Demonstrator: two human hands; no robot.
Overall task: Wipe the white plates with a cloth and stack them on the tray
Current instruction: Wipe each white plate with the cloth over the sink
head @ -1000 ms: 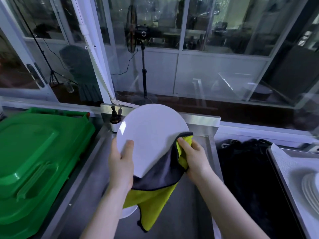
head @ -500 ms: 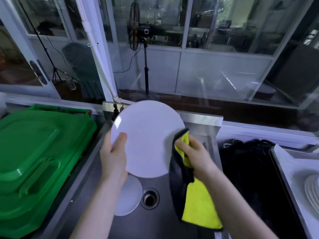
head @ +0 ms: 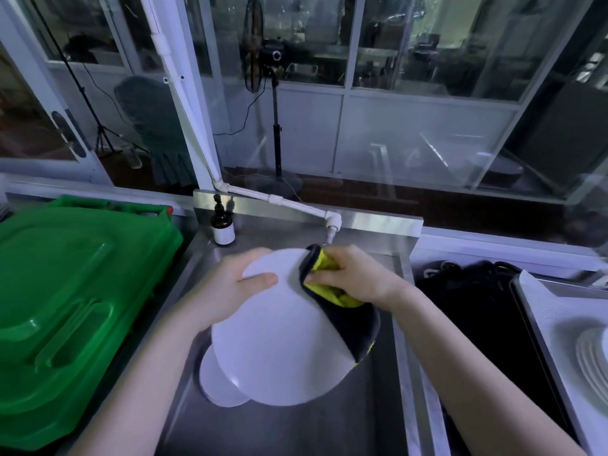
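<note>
Your left hand (head: pixel 227 291) grips the white plate (head: pixel 279 343) (thumb on top); your right hand (head: pixel 352 278) fingers bunch the cloth (head: pixel 342 311) against its rim.

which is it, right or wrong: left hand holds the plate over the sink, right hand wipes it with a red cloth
Wrong in one respect: the cloth is yellow and dark grey, not red, as the head view shows. The rest stands: the left hand holds the plate over the sink, and the right hand wipes it with the cloth.
</note>
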